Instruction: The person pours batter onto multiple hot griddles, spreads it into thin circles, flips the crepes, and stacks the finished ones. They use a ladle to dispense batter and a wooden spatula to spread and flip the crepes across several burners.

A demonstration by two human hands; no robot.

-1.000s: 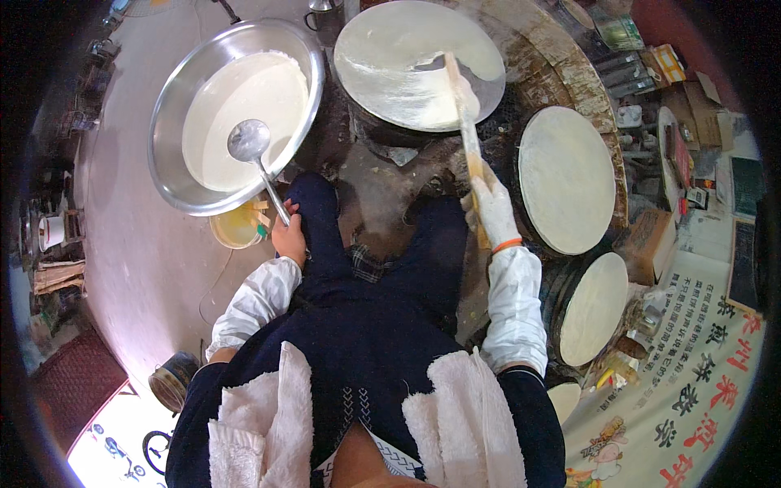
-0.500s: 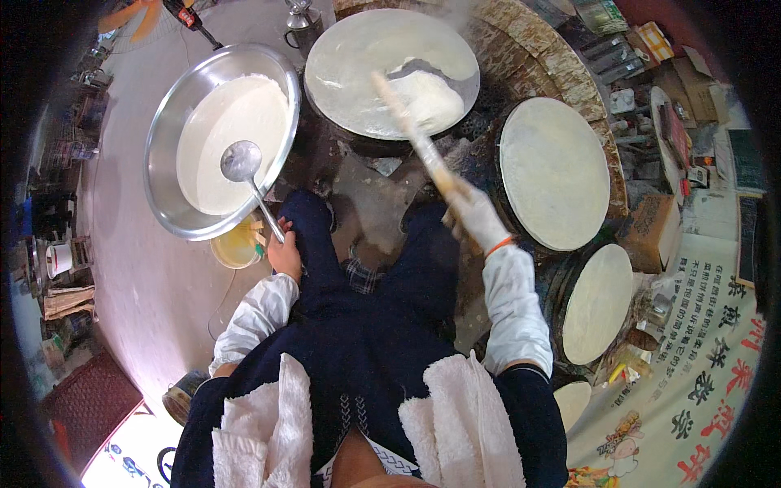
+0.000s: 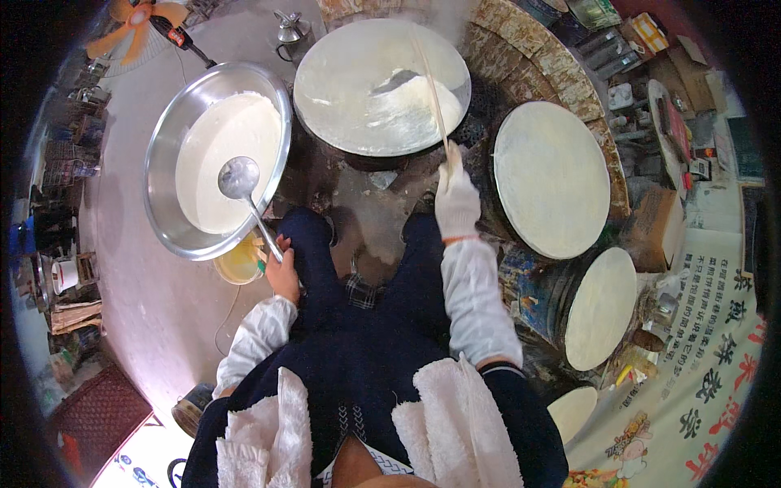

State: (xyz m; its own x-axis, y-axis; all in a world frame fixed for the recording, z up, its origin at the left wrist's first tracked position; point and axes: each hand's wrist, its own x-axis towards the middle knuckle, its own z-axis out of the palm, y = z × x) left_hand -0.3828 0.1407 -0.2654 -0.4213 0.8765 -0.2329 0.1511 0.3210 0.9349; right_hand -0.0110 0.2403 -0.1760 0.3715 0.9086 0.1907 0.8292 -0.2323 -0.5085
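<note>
My bare left hand (image 3: pixel 283 276) is closed round the handle of a metal ladle (image 3: pixel 239 177). The ladle's bowl hangs over the pale batter (image 3: pixel 220 134) in a wide steel basin (image 3: pixel 163 207). My right hand (image 3: pixel 457 203), in a white glove, grips a long wooden batter spreader (image 3: pixel 435 96), seen nearly edge-on. Its blade lies across a round griddle (image 3: pixel 342 85) coated with batter. A thicker patch of batter (image 3: pixel 411 106) sits along the blade's left side, beside a dark bare spot.
More round griddles follow on the right: a large pale one (image 3: pixel 551 179), a smaller one (image 3: pixel 600 309) and a third (image 3: pixel 572 413). A yellow tub (image 3: pixel 238 264) stands under the basin. Behind are a metal can (image 3: pixel 289 37) and an orange fan (image 3: pixel 134 28).
My right hand has moved left and turned the spreader more upright, its far end swinging to the far edge. The bare spot on the griddle has shrunk. My left hand still holds the ladle.
</note>
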